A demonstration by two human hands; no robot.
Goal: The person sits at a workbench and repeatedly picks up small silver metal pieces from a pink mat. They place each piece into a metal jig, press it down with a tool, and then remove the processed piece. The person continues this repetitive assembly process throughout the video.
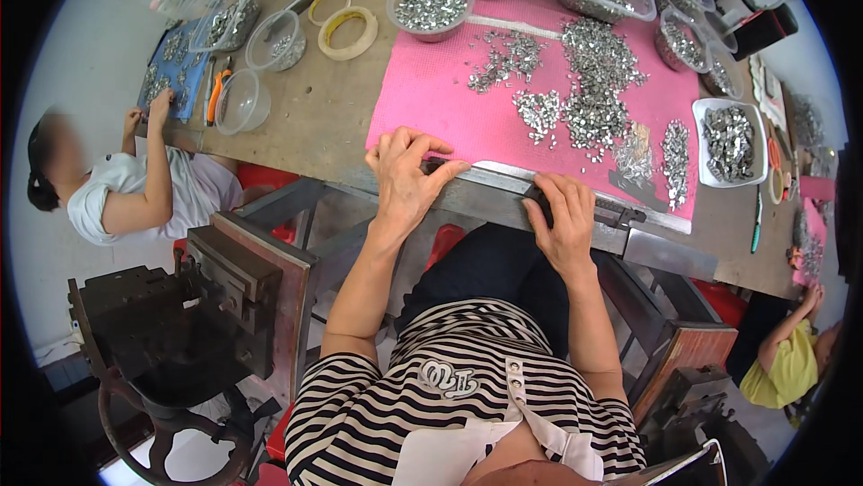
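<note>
Left hand and right hand both rest on a metal bar, fingers curled over it, holding nothing else; pink mat with metal bits lies just beyond them.

Two rolls of tape lie near the tabletop's far-left edge. Clear empty tub sits at the left edge. White tray of metal pieces sits near the right edge.

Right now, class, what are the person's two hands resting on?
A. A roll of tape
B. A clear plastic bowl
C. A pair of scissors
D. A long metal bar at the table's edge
D: the left hand and right hand both lie on the long metal bar along the edge of the pink mat.
</note>
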